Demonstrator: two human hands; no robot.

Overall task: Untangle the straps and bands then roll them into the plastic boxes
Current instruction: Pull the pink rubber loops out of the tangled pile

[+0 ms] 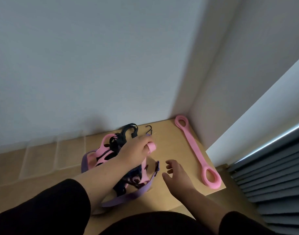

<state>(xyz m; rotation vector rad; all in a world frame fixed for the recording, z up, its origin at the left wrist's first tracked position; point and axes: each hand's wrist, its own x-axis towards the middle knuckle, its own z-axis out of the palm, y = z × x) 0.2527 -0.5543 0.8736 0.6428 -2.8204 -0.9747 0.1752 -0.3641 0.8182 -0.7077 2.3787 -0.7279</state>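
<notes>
A tangle of pink, purple and black straps [111, 155] lies on the wooden table [175, 150] near the wall. My left hand [136, 153] reaches over the tangle and grips a pink band [152, 147], folded over its fingers, lifted from the pile. My right hand [176, 173] hovers just right of the tangle, fingers apart, holding nothing. A separate pink band with a loop at each end [196, 150] lies straight along the table's right side. Clear plastic boxes [55, 153] stand in a row at the left by the wall.
A black hook [149, 129] sticks up behind the tangle. White walls close the back and right of the table. A grey pleated blind [272, 180] hangs past the table's right edge. My black sleeves fill the lower frame.
</notes>
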